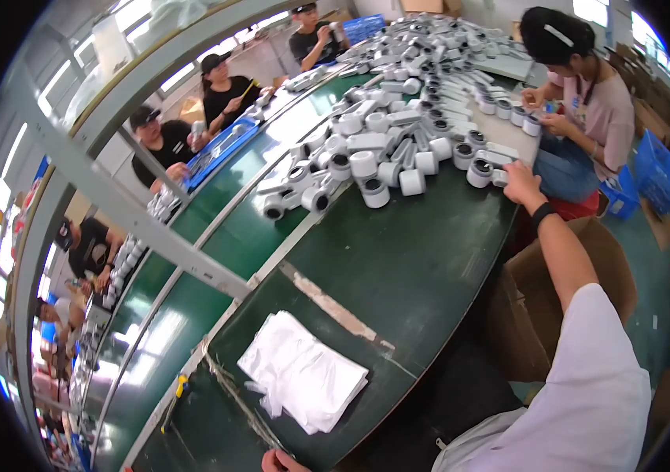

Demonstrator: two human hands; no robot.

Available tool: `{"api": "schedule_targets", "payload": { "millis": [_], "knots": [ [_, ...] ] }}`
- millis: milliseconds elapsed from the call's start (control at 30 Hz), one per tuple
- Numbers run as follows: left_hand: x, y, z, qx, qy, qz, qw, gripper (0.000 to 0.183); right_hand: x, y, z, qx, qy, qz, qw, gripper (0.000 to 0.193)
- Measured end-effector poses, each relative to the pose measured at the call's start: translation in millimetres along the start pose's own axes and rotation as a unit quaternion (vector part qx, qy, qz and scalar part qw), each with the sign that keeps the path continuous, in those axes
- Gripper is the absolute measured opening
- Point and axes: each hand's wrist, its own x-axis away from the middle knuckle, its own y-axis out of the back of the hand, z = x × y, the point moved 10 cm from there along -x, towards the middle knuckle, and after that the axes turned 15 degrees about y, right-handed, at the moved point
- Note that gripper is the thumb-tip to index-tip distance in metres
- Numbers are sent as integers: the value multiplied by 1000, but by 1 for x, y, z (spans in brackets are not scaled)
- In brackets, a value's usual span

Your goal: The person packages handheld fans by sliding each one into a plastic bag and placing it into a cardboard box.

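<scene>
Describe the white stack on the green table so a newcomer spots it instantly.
Find the dark green tabletop, then its near end, across a pale strip from the heaped white units. There lies the white stack: thin, crinkled layers lying flat, unlike the yellow-handled tool leftward.

Most of the left hand (pixel 281 462) is cut off below.

The short, loose sleeve (pixel 590 381) is whitish, with soft folds. A black band (pixel 542 214) circles the wrist above the bare right hand (pixel 521 184).
</scene>
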Motion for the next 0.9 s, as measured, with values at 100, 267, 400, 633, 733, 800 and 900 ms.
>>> {"api": "schedule_targets", "payload": {
  "millis": [100,267,400,633,733,800,900],
  "knots": [
    [-7,-14,34,84,25,20,996,11,-7,-8,-7,-60,41,60,996,53],
    [-7,-13,-12,118,19,78,990,16,29,30,42,-208,129,-29,969,48],
    [24,-33,-135,46,-144,177,973,22,90,29,125,-505,170,26,846,42],
    [54,-95,-193,-59,-369,223,900,15,245,27,274,-753,143,301,567,51],
    [45,-99,-176,-164,-342,219,899,12,288,30,303,-772,158,359,501,47],
    [36,-96,-161,-172,-307,230,907,12,300,23,314,-770,149,376,493,46],
    [31,-87,-156,-129,-288,215,924,12,312,13,325,-757,143,394,501,42]
  ]
}}
